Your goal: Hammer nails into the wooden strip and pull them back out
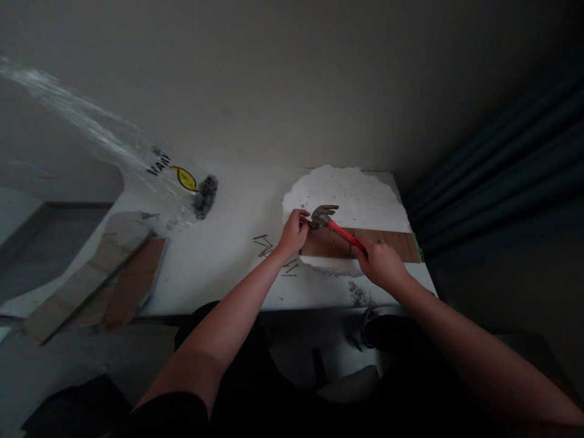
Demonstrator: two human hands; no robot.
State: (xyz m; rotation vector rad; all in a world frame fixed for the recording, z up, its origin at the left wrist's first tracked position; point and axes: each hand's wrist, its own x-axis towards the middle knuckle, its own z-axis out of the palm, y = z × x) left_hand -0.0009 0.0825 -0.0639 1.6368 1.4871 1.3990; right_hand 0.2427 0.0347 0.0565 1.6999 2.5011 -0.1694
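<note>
Work appears under way: the right hand [383, 263] grips the hammer [338, 230] over the left end of the board [387, 244], which lies on the white sheet [356, 190]. The left hand's [294, 232] fingers curl nearby, contents indeterminable. Loose nails [264, 247] lie unused.

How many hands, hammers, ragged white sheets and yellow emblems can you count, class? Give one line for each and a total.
Left hand plus right hand: 2
Red-handled hammer: 1
Ragged white sheet: 1
Yellow emblem: 1
Total: 5
</note>
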